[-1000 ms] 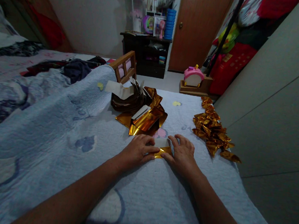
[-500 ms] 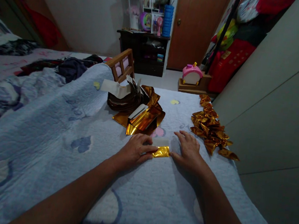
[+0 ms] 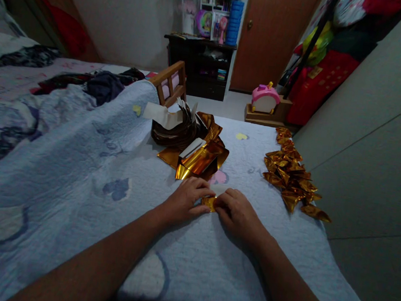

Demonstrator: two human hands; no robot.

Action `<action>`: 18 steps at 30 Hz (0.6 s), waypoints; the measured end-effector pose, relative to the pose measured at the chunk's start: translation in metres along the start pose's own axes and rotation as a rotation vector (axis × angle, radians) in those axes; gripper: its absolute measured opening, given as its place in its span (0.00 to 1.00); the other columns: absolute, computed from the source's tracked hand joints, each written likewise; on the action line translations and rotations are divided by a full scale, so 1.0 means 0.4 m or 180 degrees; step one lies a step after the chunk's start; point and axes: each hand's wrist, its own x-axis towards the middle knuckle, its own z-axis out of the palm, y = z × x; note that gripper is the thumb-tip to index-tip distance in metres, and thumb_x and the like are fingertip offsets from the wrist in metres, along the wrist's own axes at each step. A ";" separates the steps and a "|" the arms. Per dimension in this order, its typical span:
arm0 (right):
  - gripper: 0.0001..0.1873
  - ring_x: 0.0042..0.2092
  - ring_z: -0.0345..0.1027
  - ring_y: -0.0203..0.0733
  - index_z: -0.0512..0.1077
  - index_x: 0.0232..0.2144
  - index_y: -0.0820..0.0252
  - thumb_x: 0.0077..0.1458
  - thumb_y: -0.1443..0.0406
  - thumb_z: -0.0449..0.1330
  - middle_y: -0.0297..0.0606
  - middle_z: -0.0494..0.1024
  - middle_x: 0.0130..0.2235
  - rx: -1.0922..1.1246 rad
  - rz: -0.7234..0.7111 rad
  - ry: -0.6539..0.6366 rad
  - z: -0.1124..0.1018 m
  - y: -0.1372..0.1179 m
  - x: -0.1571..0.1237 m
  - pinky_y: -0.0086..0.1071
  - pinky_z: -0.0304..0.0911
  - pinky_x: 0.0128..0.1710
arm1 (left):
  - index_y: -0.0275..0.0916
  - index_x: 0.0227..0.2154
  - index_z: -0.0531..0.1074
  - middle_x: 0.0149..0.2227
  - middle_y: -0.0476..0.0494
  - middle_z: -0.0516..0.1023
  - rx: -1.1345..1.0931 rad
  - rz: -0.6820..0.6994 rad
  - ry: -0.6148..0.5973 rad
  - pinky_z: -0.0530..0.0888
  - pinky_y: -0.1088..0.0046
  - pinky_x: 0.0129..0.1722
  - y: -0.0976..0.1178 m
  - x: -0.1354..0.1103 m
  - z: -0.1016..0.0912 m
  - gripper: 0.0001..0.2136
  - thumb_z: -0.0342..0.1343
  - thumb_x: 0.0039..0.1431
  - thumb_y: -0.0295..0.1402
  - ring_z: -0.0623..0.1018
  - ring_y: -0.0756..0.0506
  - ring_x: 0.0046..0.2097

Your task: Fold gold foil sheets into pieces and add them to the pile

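A small sheet of gold foil paper [image 3: 208, 202] lies on the bed cover with part of it folded over and a pale strip showing behind. My left hand [image 3: 190, 199] grips its left side, thumb and fingers closed at the fold. On the right side, my right hand [image 3: 236, 212] pinches the paper, and its fingers cover that end. Just beyond my hands sits a loose stack of gold and white paper sheets [image 3: 177, 131]. Folded gold paper pieces [image 3: 290, 175] form a pile to the right.
The pale blue patterned bed cover [image 3: 105, 226] spreads under everything. A wooden bed rail [image 3: 172, 82] rises behind the stack. A pink toy case [image 3: 265, 99] stands past the bed's far edge. Along the right runs a pale cabinet [image 3: 377, 156]. Crumpled clothes [image 3: 104, 86] lie at left.
My right hand has moved left onto the gold paper, its fingers closing from spread to pinched. My left hand stays on the paper. The view has shifted slightly.
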 end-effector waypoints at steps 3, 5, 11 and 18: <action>0.06 0.40 0.64 0.42 0.72 0.34 0.60 0.59 0.72 0.56 0.38 0.72 0.36 -0.0047 0.0021 -0.0016 0.003 0.005 0.001 0.35 0.59 0.42 | 0.40 0.39 0.76 0.45 0.43 0.74 -0.0081 -0.0304 0.0113 0.70 0.62 0.50 0.010 0.004 -0.006 0.07 0.64 0.58 0.32 0.72 0.42 0.48; 0.06 0.39 0.64 0.41 0.72 0.34 0.60 0.58 0.73 0.55 0.38 0.72 0.36 -0.0083 0.0027 -0.0021 0.004 0.006 0.002 0.34 0.58 0.41 | 0.39 0.34 0.74 0.43 0.44 0.73 -0.0011 -0.0429 0.0167 0.70 0.62 0.48 0.014 0.006 -0.006 0.05 0.64 0.57 0.32 0.71 0.42 0.47; 0.05 0.38 0.63 0.41 0.71 0.33 0.59 0.60 0.71 0.56 0.37 0.71 0.35 -0.0152 0.0043 -0.0031 0.003 0.003 0.005 0.34 0.56 0.40 | 0.39 0.32 0.72 0.41 0.43 0.72 0.0296 -0.0566 0.0121 0.69 0.62 0.46 0.027 0.011 0.002 0.08 0.64 0.58 0.35 0.70 0.41 0.46; 0.02 0.39 0.62 0.42 0.70 0.34 0.59 0.57 0.69 0.60 0.37 0.71 0.36 -0.0255 0.0012 -0.0131 -0.007 0.002 0.002 0.35 0.57 0.40 | 0.38 0.34 0.71 0.39 0.43 0.73 0.0531 -0.0544 0.0284 0.68 0.62 0.46 0.029 0.011 0.009 0.03 0.56 0.64 0.29 0.70 0.41 0.44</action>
